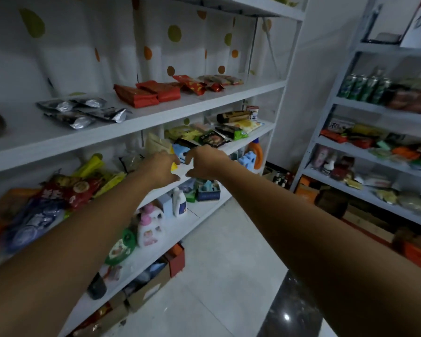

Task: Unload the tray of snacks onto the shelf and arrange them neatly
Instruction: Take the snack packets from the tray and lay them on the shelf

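Observation:
Both my arms reach out to the middle shelf (231, 147) of the white rack. My left hand (162, 169) and my right hand (204, 162) meet at the shelf's front edge with curled fingers. Between them is a light blue packet (180, 150) with a yellow corner. Each hand's fingertips close on one side of it. Behind it on the same shelf lie a beige pouch (156, 144), green and dark snack packets (212, 138) and a yellow packet (244, 124). No tray is in view.
The upper shelf holds silver packets (83, 113) and red packets (148, 93). Chip bags (68, 188) crowd the shelf at left. Below stand bottles (150, 224) and boxes (208, 190). A second stocked rack (374, 152) stands at right across a tiled floor (229, 263).

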